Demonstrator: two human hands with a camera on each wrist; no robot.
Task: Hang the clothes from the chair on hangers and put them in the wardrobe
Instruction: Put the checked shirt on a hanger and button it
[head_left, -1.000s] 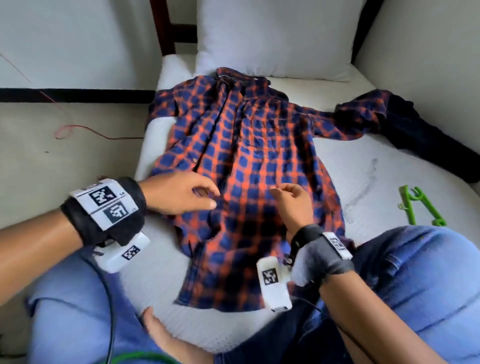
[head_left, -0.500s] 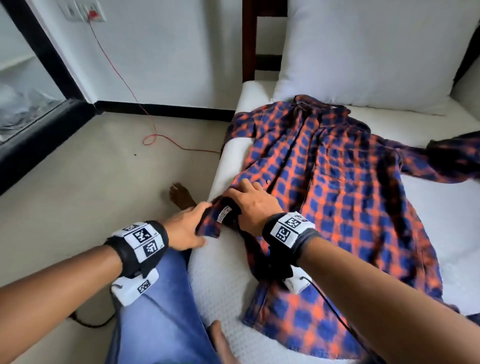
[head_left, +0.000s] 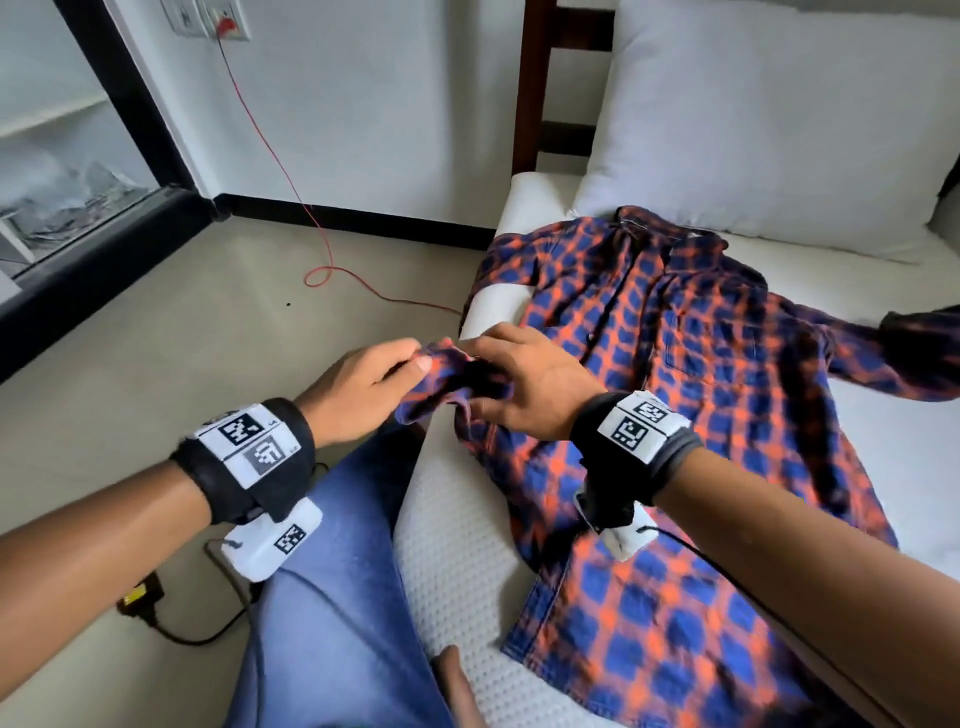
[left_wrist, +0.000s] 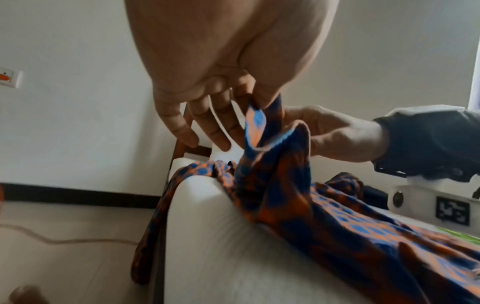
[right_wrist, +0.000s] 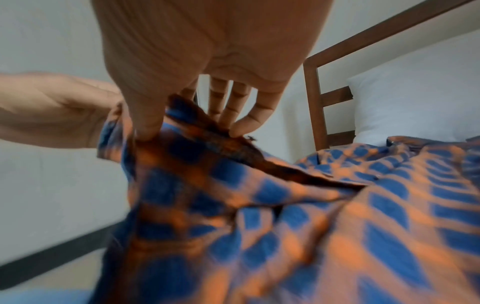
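The left hand pinches the plaid shirt cuff between thumb and forefinger, other fingers loosely extended. Beside it, the right hand grasps the same bunched sleeve. The shirt lies spread on the white seat cushion, collar toward the pillow

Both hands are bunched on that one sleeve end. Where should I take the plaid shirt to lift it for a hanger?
Take the plaid shirt at the shoulders, either side of the collar, reaching in from the front edge of the seat cushion. It lies flat, front up, collar toward the pillow, so it would probably hang straight from there.
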